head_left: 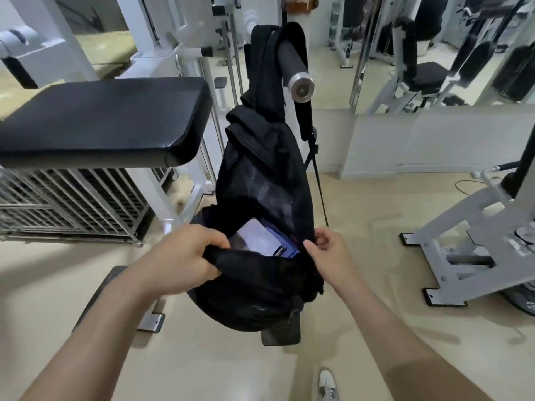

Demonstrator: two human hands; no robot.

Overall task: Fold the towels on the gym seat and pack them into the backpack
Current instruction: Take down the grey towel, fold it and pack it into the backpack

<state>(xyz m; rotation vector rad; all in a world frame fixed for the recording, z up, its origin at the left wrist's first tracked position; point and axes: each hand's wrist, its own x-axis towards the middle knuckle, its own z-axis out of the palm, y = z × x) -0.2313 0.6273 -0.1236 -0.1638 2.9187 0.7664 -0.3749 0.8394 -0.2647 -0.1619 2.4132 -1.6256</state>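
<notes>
Backpack [260,175]: black, hangs by its top from the foam-padded handle bar [292,68] of a gym machine, body slanting down toward the person. A loose strap [317,175] dangles along its right side. Main compartment is open at the low, near end.

Left hand [185,256]: fingers curled round the near-left lip of the opening, gripping a bunch of black fabric, thumb on top.

Right hand [330,250]: thumb and forefinger pinch the right edge of the opening and the other fingers are curled in. Cannot tell whether it is a zipper pull or just fabric between them.

Towels: both inside the backpack and visible through the gap between the hands. White towel [257,238] is folded and lies flat, with the blue towel [285,247] just beside it on the right, touching. Deeper parts are hidden by the bag walls.

Gym seat [101,117]: black padded bench top, upper left, just beside the backpack and not touching it. A wire rack [66,204] sits under it.

Also in view: beige floor [376,227], one white shoe [327,383] at the bottom edge, and a mirror wall [434,39] behind, reflecting other machines.
</notes>
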